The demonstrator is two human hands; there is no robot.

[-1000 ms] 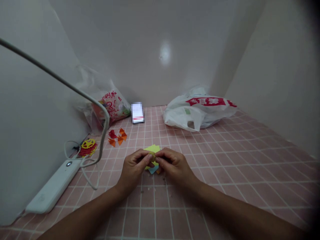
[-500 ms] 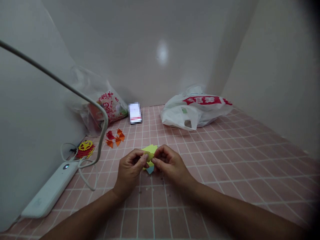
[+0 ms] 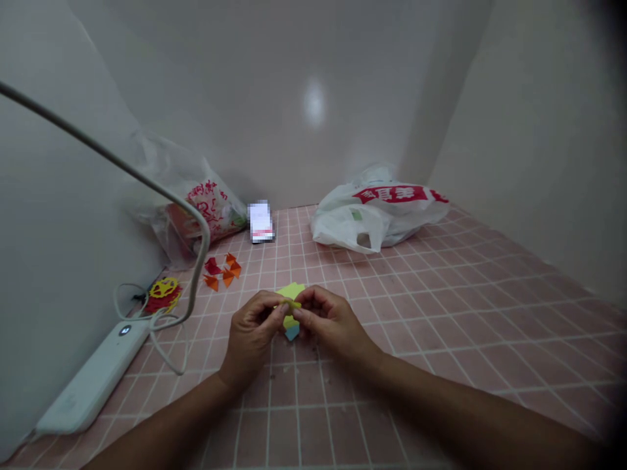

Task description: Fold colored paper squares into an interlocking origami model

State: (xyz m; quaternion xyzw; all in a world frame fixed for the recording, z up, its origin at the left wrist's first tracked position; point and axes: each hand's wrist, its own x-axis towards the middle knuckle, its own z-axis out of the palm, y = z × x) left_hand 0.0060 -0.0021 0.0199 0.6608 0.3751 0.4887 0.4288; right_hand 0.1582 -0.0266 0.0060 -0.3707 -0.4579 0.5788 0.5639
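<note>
Between both hands is a small yellow piece of folded paper [image 3: 292, 304], pinched at its two sides. My left hand [image 3: 255, 326] grips its left end between thumb and forefinger. My right hand [image 3: 334, 321] closes thumb and fingers on its right end. Just beneath and behind lie yellow paper sheets [image 3: 292, 290] on the tabletop, with a light-blue sheet [image 3: 292, 333] showing at the near edge. The hands partly cover these sheets. Off to the left sit several small folded orange paper pieces [image 3: 228, 277] and a red one [image 3: 212, 266].
Pink tiled tabletop [image 3: 416, 307]. A white power bank [image 3: 91, 378] with a cable [image 3: 193, 287] lies at left, near yellow and red cut-out shapes [image 3: 164, 290]. Behind stand a phone [image 3: 260, 220], a printed plastic bag [image 3: 206, 209] and a white plastic bag [image 3: 377, 212].
The yellow folded paper has tilted and now shows a narrower edge. My right thumb has come closer to the left one. The whole view has shifted slightly.
</note>
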